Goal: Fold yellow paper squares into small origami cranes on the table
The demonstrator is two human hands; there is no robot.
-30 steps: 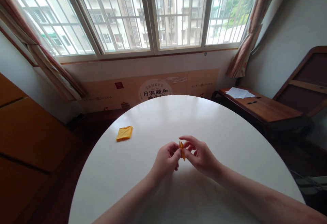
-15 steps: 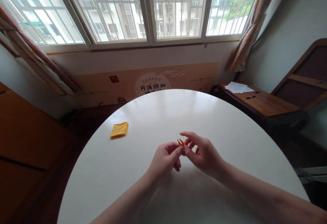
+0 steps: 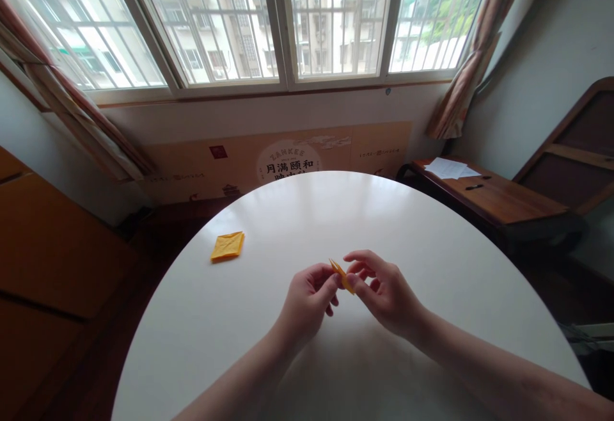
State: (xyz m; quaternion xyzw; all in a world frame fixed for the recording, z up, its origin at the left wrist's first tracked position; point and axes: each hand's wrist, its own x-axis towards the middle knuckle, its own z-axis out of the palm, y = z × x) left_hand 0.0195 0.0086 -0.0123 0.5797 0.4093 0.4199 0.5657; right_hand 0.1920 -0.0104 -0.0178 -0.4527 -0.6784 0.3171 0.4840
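Note:
A small folded piece of orange paper is held between both hands above the round white table. My left hand pinches it from the left with thumb and fingers. My right hand pinches it from the right, index finger arched over the top. Both hands hover near the table's middle, close together. A second folded orange paper square lies flat on the table at the far left, well apart from the hands.
A dark wooden side table with white sheets and a small dark object stands at the right. A wooden cabinet is at the left. Barred windows and a printed cardboard panel lie behind the table.
The small orange paper has been turned between the fingers, from upright to lying slanted. The hands stayed together near the table's middle. The head view shifted slightly.

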